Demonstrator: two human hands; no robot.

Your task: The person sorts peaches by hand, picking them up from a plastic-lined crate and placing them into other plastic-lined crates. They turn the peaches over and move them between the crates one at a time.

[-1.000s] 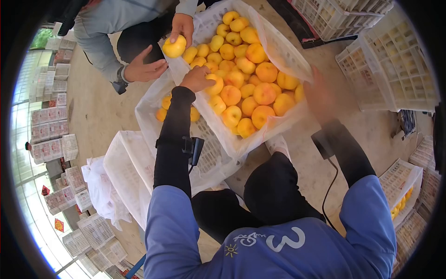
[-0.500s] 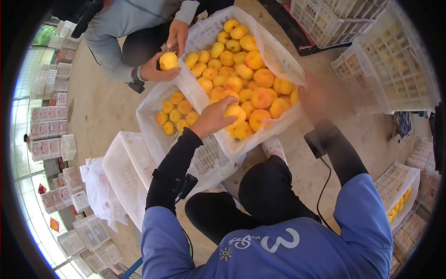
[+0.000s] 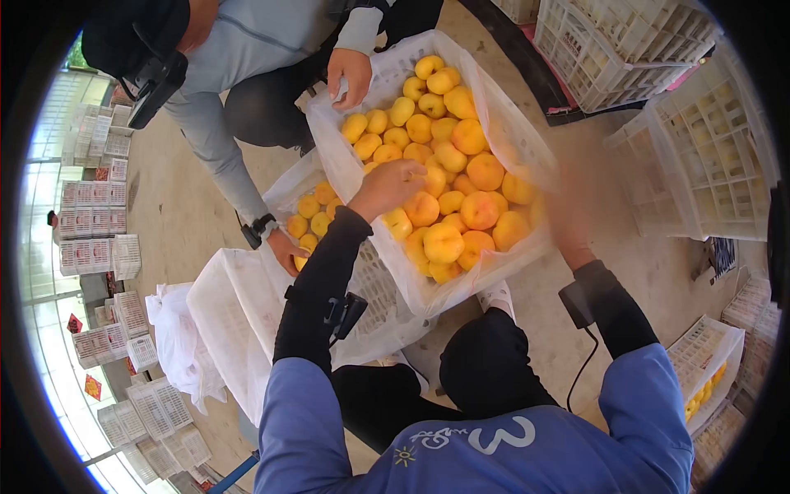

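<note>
A lined crate (image 3: 428,300) full of yellow-orange fruit (image 3: 444,243) stands in front of me, tilted in view. My left hand (image 3: 388,189) is over the fruit near the crate's left side, its fingers curled; whether a fruit is between them is hidden. At the crate's right edge is my right hand (image 3: 573,218), its upper part badly smeared, so its fingers cannot be made out. Left of this crate sits a second lined crate (image 3: 362,305) with several smaller fruits (image 3: 311,206) at its far end.
Opposite me a co-worker in grey (image 3: 247,49) has one hand (image 3: 284,251) at the second crate's fruit and the other hand (image 3: 350,76) above the full crate's far left corner. Stacked crates (image 3: 609,49) stand at right, a white bag (image 3: 181,346) at left.
My left hand has gone from the fruit near the crate's left edge further up over the pile. The co-worker's fruit-holding hand has moved down to the second crate. Both crates sit lower in view.
</note>
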